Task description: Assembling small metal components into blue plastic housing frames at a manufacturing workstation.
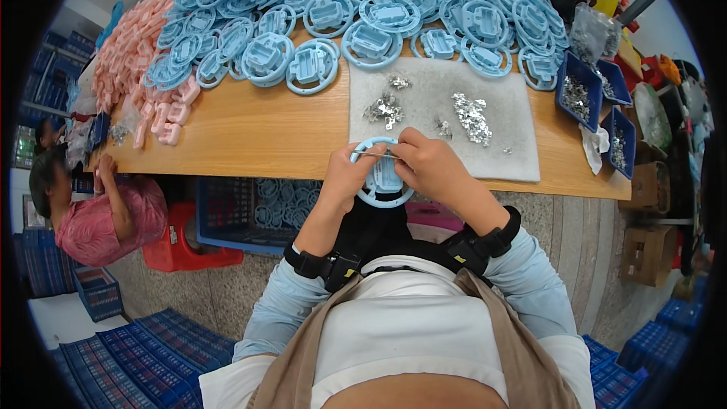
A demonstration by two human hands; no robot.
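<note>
My left hand [345, 176] grips a light-blue plastic ring part [385, 184] by its left rim, over the table's front edge. The part is a round frame with a boxy housing in its middle. My right hand [431, 164] is closed at the ring's upper right, fingertips pinched together over the housing. A thin metal sliver shows between the two hands; its kind is too small to tell. Just beyond lies a grey-white felt mat [507, 157] with small heaps of silvery metal clips [472, 118] and darker metal pieces [386, 110].
Many similar blue ring parts [371, 43] are piled along the table's back, with pink plastic parts [182, 111] at left. Blue bins [577, 98] of metal bits stand at right. A blue crate [227, 216] is below the table. A person [106, 212] sits at far left.
</note>
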